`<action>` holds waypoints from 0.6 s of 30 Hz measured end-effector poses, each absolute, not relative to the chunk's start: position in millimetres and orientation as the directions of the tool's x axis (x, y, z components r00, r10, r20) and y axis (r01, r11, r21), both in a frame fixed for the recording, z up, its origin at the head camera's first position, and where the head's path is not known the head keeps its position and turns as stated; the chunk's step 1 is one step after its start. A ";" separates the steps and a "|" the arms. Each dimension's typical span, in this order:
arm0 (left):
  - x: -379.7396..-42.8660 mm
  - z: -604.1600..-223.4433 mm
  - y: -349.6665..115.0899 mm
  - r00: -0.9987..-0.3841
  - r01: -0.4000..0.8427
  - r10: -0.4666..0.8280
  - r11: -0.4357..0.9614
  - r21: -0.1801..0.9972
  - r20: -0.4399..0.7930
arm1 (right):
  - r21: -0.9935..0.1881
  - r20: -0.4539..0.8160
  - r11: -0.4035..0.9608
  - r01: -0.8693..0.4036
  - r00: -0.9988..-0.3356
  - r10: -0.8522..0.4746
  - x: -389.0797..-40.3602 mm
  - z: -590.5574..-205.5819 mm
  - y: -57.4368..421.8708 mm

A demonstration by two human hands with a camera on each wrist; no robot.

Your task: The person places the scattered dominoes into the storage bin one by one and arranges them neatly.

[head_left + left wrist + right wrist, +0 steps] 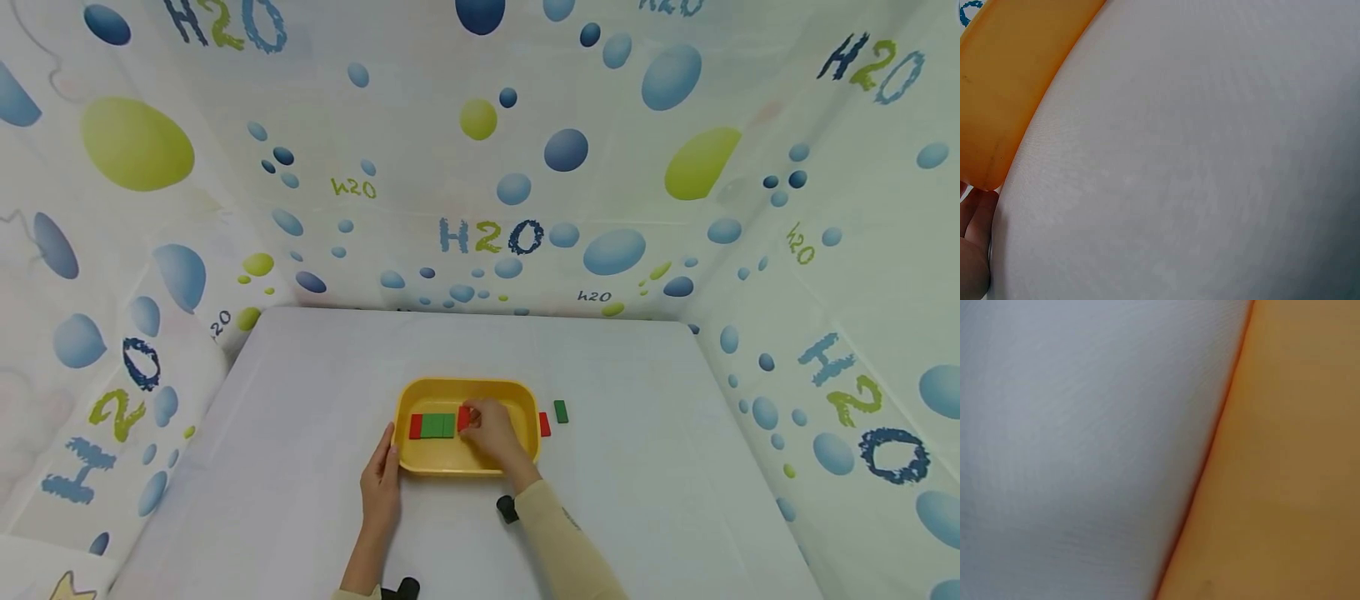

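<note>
A yellow tray (438, 455) sits on the white table. Inside it, a red block (415, 427) lies at the left, beside two green blocks (438, 426) placed side by side. My right hand (491, 429) reaches over the tray and pinches another red block (463, 417) between thumb and fingers, just right of the green ones. With fairly straight fingers, my left hand (382, 483) touches the tray's left side; the left wrist view shows its fingers (982, 219) at the tray's corner. Only the tray's outer wall (1285, 456) and the table appear in the right wrist view.
Right of the tray, a red block (545, 424) lies close to its rim and a green block (561, 411) a little farther out. White cloth walls (420, 150) with blue and green spots enclose the table (637, 467) at the back and sides.
</note>
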State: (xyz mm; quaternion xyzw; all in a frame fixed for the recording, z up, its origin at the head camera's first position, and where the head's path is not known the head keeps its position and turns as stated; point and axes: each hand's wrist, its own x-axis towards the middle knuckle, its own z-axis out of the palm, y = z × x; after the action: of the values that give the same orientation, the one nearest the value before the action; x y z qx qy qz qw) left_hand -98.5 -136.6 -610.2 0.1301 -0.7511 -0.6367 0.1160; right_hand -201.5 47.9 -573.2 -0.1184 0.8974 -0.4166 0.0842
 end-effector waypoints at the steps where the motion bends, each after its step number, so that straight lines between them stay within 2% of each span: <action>1: -98.4 -610.1 -136.5 -0.939 -0.050 -0.344 0.157 0.986 0.007 | -0.763 -0.053 0.629 -0.148 -0.956 -0.290 -201.9 -573.2 47.6; 11: -97.2 -606.8 -135.5 -0.939 -0.059 -0.344 0.167 0.984 0.002 | -0.734 -0.065 0.658 -0.168 -0.947 -0.314 -202.9 -575.3 44.5; 18: -97.1 -608.2 -135.6 -0.938 -0.060 -0.346 0.168 0.984 0.002 | -0.729 -0.114 0.674 -0.121 -0.949 -0.294 -202.3 -576.8 43.6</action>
State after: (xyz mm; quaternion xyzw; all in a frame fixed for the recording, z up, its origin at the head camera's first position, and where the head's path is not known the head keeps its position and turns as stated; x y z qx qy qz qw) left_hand -97.1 -135.6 -608.2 0.1342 -0.7556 -0.6310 0.1132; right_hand -202.3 43.6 -576.8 -0.1142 0.9079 -0.3874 0.1118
